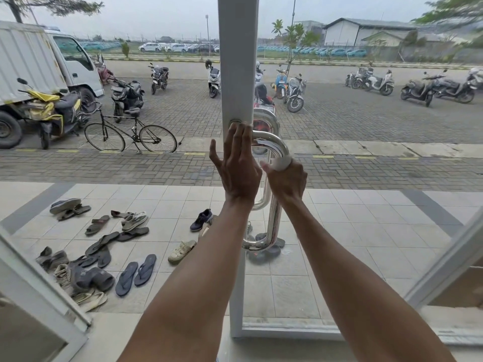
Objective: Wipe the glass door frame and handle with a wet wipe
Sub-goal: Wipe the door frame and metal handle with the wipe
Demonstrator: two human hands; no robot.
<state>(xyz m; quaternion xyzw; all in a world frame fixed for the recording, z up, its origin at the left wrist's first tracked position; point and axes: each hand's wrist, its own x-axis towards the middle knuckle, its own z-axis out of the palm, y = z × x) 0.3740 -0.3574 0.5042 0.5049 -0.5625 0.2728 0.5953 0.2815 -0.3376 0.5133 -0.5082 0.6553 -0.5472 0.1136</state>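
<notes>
A white vertical door frame [237, 61] runs down the middle of the view, with glass to its right. A chrome U-shaped handle [273, 142] is fixed to it, and a second handle shows through the glass behind. My left hand [239, 165] lies flat against the frame, fingers spread and pointing up, just below the handle's upper mount. My right hand [286, 181] is wrapped around the handle's upper bend, pressing a white wet wipe [281, 163] around the tube. The handle's lower end [257, 244] curves back to the frame below my forearms.
Outside, several shoes and sandals [104, 246] lie scattered on the tiled porch. A bicycle [130, 134], motorbikes and a white truck [39, 66] stand on the paved lot. White frame bars cross the lower left [39, 291] and lower right [444, 265] corners.
</notes>
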